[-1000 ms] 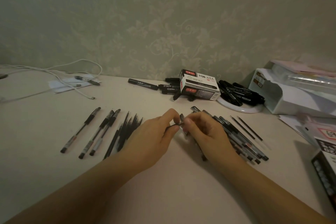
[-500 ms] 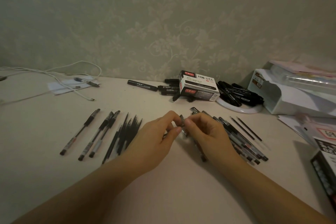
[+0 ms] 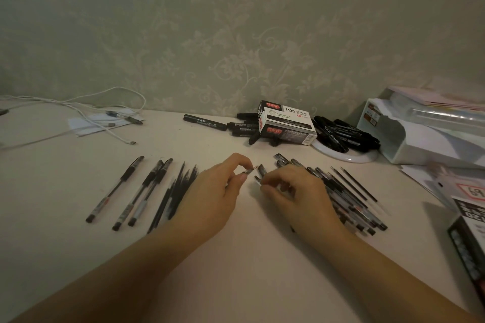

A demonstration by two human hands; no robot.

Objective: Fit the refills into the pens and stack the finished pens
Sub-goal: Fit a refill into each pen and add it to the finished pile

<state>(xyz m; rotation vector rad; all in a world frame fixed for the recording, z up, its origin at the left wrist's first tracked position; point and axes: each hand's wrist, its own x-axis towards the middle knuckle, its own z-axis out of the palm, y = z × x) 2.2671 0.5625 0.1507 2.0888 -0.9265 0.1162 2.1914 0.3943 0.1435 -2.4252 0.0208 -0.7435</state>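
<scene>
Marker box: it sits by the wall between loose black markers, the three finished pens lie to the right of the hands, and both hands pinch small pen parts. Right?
Not quite. The head view shows the three finished pens to the left of the hands, beside the refills. The rest holds: the marker box sits among black markers by the wall, and the left hand and right hand each pinch a small pen part.

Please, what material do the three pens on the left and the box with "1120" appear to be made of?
The three pens look like clear plastic barrels, since the insides show through, with matte black grips, probably rubber. The box looks like printed cardboard: flat folded faces, sharp edges, slight sheen. The dim light leaves both open.
</scene>
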